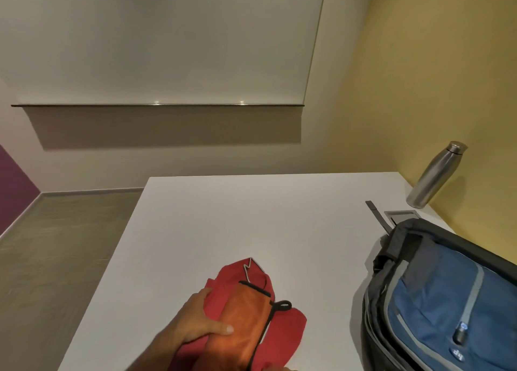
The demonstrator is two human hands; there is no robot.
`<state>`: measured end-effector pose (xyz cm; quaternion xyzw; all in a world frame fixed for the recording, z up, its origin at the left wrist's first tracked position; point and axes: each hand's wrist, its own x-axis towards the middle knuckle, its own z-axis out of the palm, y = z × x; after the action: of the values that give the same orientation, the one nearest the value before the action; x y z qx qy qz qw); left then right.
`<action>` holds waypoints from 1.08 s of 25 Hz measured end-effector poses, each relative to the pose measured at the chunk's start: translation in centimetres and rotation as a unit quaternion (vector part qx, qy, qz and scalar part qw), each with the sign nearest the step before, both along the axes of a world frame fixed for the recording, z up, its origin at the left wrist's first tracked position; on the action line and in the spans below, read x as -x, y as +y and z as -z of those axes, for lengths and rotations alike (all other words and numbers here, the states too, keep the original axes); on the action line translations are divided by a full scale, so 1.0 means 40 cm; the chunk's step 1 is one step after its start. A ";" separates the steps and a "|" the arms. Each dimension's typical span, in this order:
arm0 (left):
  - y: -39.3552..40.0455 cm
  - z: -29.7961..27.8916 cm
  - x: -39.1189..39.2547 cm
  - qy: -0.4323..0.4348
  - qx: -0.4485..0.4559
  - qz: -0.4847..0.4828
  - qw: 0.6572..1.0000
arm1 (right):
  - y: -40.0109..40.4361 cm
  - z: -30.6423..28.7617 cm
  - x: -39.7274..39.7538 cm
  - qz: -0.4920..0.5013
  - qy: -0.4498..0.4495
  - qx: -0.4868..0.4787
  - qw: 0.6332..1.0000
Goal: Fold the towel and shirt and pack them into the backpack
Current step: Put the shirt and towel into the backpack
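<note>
White table (pixel 251 217) fills lower frame. Blue-grey backpack (pixel 447 300) lies at 4 o'clock on table, well apart from clothes. Red shirt (pixel 291 328) at 6 o'clock, bunched flat on table. Orange towel (pixel 246 323), folded, black trim and loop, lies on top of shirt. Left hand (pixel 193 323) at 7 o'clock grips towel, thumb across its top, fingers on shirt beside it. Right hand: sliver at bottom edge, state cannot tell. Steel bottle (pixel 436 175) upright at 2 o'clock, table corner.

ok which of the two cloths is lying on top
The orange towel, edged in black with a small loop, lies on top of the red shirt. The left hand grips its left side; the shirt spreads on the table beneath.
</note>
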<state>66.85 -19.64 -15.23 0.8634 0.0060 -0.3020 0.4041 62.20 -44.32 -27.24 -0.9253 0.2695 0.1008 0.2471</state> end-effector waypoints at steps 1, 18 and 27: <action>-0.003 -0.003 -0.010 0.003 0.002 0.012 1.000 | 0.002 -0.099 0.050 -0.042 0.017 -0.028 0.999; -0.037 0.050 -0.079 0.052 -0.005 -0.036 0.998 | 0.045 -0.278 -0.020 -0.155 0.077 -0.141 0.975; -0.074 0.030 -0.075 0.054 0.060 -0.053 0.995 | 0.044 -0.324 -0.055 -0.188 0.032 -0.079 0.979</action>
<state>69.85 -22.58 -16.42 0.8183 0.0556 -0.3260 0.4701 64.40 -42.57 -14.27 -0.9333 0.0900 0.1961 0.2870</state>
